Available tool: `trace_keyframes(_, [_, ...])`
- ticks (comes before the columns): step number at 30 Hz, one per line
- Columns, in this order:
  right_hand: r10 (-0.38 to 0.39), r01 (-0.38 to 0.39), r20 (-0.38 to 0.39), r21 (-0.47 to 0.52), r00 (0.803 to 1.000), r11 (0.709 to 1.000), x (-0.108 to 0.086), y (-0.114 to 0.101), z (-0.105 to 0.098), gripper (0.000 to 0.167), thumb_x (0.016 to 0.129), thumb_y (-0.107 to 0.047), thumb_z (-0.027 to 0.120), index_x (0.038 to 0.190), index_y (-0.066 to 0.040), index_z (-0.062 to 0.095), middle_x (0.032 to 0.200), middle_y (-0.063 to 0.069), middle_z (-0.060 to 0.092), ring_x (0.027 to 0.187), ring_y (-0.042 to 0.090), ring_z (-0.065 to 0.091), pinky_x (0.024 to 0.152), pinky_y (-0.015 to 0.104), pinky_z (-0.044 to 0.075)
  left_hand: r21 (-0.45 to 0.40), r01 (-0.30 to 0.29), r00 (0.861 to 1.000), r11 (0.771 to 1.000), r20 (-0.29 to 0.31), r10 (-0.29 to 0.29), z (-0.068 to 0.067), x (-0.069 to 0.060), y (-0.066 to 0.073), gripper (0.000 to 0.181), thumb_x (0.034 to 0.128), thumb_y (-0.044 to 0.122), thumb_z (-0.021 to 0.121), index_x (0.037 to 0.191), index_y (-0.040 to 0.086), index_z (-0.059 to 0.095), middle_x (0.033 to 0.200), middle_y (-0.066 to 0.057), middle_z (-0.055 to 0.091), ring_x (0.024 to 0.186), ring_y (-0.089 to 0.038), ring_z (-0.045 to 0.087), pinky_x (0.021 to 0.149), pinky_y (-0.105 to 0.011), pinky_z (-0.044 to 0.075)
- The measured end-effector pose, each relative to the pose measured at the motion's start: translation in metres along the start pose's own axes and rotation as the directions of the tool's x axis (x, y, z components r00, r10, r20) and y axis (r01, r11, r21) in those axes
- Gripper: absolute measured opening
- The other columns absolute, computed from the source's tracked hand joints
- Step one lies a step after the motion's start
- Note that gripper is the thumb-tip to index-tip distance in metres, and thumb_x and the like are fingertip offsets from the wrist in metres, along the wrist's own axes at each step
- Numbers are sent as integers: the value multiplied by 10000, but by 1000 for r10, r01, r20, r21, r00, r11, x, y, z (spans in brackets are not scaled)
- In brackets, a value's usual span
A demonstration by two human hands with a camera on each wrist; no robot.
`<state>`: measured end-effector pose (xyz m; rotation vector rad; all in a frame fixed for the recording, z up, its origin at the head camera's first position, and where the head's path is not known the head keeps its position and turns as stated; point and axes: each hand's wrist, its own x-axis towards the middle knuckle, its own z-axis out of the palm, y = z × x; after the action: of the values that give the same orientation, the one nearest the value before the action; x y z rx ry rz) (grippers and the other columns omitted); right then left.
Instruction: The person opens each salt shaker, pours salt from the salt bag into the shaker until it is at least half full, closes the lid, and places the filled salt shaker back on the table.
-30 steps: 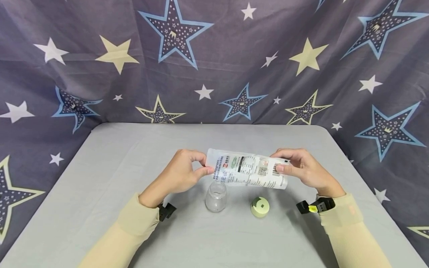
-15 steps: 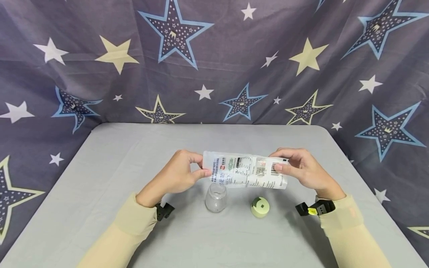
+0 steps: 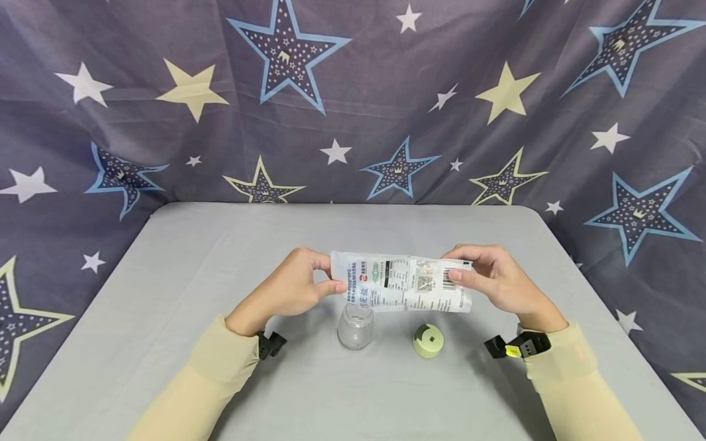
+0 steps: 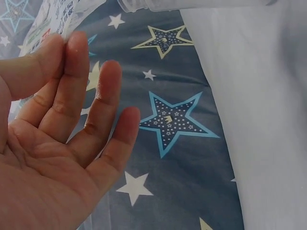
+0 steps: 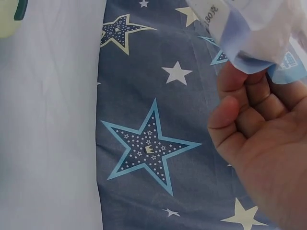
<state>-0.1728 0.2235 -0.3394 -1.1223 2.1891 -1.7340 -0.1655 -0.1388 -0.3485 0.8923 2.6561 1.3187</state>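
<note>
A white salt bag [image 3: 408,283], printed with text, a barcode and a square code, is held nearly level above the table between both hands. My left hand [image 3: 298,283] pinches its left end between thumb and forefinger; in the left wrist view the other fingers [image 4: 108,86] stay loosely apart. My right hand [image 3: 499,282] grips the right end, thumb on the printed face. In the right wrist view the bag's crumpled bottom [image 5: 254,38] rests by the curled fingers. Below the bag's left end stands a clear glass jar [image 3: 355,331], its mouth partly hidden by the bag.
A light green round cap [image 3: 428,341] sits on the table to the right of the jar. The grey table [image 3: 353,392] runs back to a dark curtain [image 3: 353,98] patterned with stars. Black wrist cameras are strapped on both wrists.
The bag has shifted slightly left and its left end has dropped a little, so it lies more level. Both hands keep their hold. The jar and cap have not moved.
</note>
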Motion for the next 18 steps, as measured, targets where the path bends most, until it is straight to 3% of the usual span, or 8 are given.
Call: trace_keyframes(18, [-48,47,-28,-9,998,999,2,-5,9,205,951,145,563,1115,106,680,1016,100,736,765,167,718,639,269,579,16,17,1000,1000,23,-17,1,1,-5,70,874,82,807,831,124,771,894,37,774,963,-161,714,930,-433,530])
